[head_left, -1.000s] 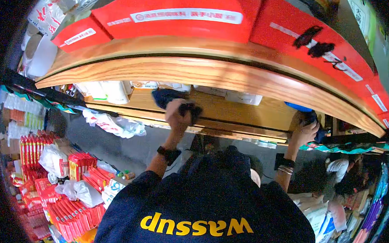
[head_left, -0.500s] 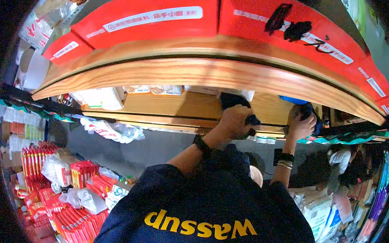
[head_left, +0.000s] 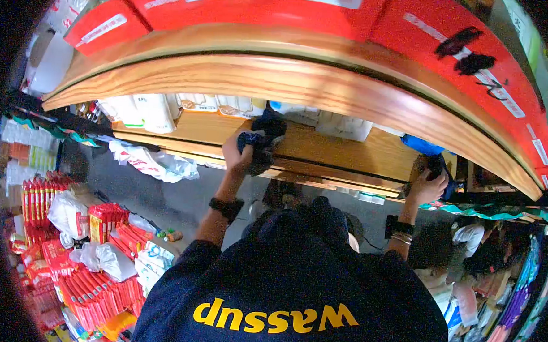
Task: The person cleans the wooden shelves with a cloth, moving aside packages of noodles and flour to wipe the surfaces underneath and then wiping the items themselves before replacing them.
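Note:
My left hand (head_left: 239, 155) is closed on a dark cloth (head_left: 267, 139), which rests on the wooden shelf board (head_left: 324, 150) beneath the upper shelf. Farther right, my right hand (head_left: 429, 186) has its fingers curled round a dark item (head_left: 436, 166) at the shelf's right end, close to a blue object (head_left: 421, 144). What exactly this dark item is cannot be made out. White packages (head_left: 343, 126) stand at the back of the lower shelf, between my hands, and more white packs (head_left: 154, 111) are at its left end.
Red boxes (head_left: 270, 7) line the upper shelf, whose wooden edge (head_left: 242, 76) overhangs my hands. A plastic bag (head_left: 153, 162) hangs below the shelf at left. Red-packaged goods (head_left: 97, 295) fill the lower left. A person in a light top (head_left: 467, 237) is at lower right.
My left hand has moved left along the shelf with the dark cloth, uncovering more of the white packages. My right hand stays near the right end. The view has shifted slightly.

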Tool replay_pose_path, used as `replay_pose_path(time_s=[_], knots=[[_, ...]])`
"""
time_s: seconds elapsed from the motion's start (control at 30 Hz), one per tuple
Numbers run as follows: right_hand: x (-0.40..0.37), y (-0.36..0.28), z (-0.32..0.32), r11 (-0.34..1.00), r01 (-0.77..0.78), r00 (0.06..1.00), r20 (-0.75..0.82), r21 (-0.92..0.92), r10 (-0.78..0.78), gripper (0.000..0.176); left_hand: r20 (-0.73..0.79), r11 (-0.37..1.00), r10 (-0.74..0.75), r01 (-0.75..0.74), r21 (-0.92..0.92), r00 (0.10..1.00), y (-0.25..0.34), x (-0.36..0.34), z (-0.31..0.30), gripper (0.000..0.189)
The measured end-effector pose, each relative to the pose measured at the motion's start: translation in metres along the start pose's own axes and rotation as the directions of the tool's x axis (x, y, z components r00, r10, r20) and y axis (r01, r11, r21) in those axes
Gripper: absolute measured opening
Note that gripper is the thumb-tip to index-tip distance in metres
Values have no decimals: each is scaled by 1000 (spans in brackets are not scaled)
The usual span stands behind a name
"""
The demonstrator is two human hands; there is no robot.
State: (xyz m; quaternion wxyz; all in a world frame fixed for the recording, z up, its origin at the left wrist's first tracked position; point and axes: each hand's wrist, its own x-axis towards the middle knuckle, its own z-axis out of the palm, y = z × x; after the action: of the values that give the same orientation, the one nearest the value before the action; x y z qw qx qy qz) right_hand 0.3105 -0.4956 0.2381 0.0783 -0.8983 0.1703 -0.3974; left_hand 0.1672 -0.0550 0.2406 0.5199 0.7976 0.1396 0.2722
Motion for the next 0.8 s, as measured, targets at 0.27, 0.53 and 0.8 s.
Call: replay_pose_path(time_s=[0.27, 0.53, 0.8], knots=[[-11, 12, 6, 980, 62, 998, -32, 188, -58, 49, -272, 985, 160, -172, -21, 949, 2, -9, 14, 25], [-63, -58, -38, 819, 316, 898, 128, 479, -422, 37, -235, 973, 229, -227, 35, 945, -15, -10, 12, 30], [-52, -128, -41, 810, 334, 770, 357, 481, -529, 36, -225, 965, 254, -261, 1, 941, -9, -8, 11, 28]])
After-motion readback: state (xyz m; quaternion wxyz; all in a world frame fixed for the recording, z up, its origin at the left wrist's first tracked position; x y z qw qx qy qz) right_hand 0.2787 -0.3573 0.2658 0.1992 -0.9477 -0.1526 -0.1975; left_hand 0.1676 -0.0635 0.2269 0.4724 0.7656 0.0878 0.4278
